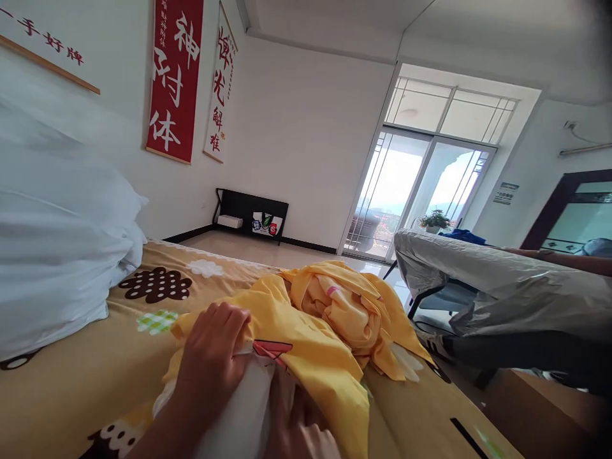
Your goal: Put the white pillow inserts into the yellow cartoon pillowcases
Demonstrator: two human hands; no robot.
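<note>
My left hand (pixel 210 357) lies on a white pillow (pixel 243 414) at the bottom middle, its fingers curled round the edge of a yellow pillowcase (pixel 306 357) that is drawn partly over it. My right hand (pixel 301 433) is low at the bottom edge, pressed against the white pillow under the yellow cloth; its fingers are mostly hidden. The rest of the yellow cloth (pixel 344 306) is bunched in a heap just beyond the hands. All of this rests on a bed with a yellow patterned sheet (pixel 95 376).
A pile of white bedding (pixel 52 242) stands at the left. An ironing board with a silver cover (pixel 497 287) stands at the right, with a person's arm (pixel 568 260) behind it. Red and white banners (pixel 174 76) hang on the wall. Glass doors (pixel 415 191) lie ahead.
</note>
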